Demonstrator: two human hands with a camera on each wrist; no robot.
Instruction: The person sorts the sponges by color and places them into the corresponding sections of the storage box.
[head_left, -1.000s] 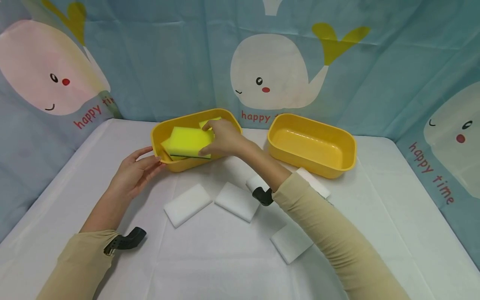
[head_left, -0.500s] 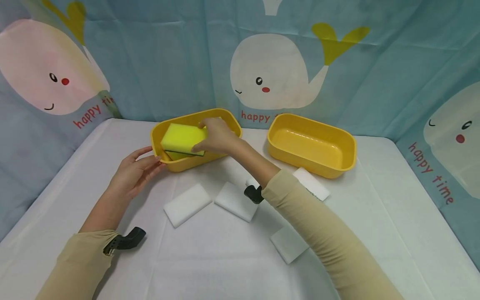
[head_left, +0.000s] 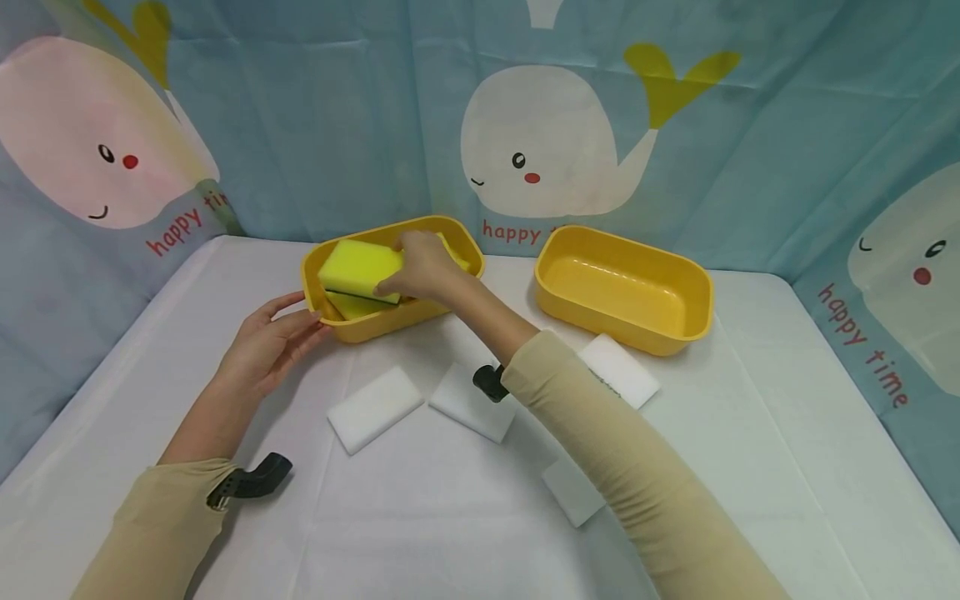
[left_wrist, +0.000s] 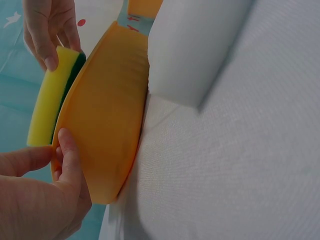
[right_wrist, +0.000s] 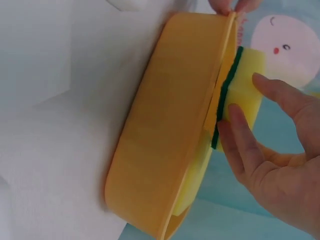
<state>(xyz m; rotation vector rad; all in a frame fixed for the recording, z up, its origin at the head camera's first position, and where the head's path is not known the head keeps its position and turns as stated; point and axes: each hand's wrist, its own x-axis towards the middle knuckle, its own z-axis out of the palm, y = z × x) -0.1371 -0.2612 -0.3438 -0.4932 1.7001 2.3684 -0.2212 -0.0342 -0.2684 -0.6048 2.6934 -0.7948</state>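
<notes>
My right hand (head_left: 427,265) pinches a yellow sponge (head_left: 360,268) with a dark green scouring layer underneath, at the left yellow plastic tub (head_left: 375,327). In the right wrist view this sponge (right_wrist: 246,85) sits at the tub's rim, with thumb and fingers on its sides. My left hand (head_left: 270,346) grips the tub's left end, the rim between thumb and fingers, as the left wrist view of the tub (left_wrist: 105,110) shows. Beneath the held sponge lies another yellow sponge (head_left: 356,307), and more yellow (head_left: 456,252) shows at the tub's right end. My right hand hides part of the inside.
A second yellow tub (head_left: 603,323) stands to the right, with nothing in it. Several white sponge-like blocks lie on the white cloth, among them one at left (head_left: 377,410), one near the right tub (head_left: 618,371) and one partly under my right sleeve (head_left: 573,492).
My right hand has shifted slightly left and back, carrying the held sponge toward the tub's left end. More yellow now shows at the right end. My left hand has stayed on the rim.
</notes>
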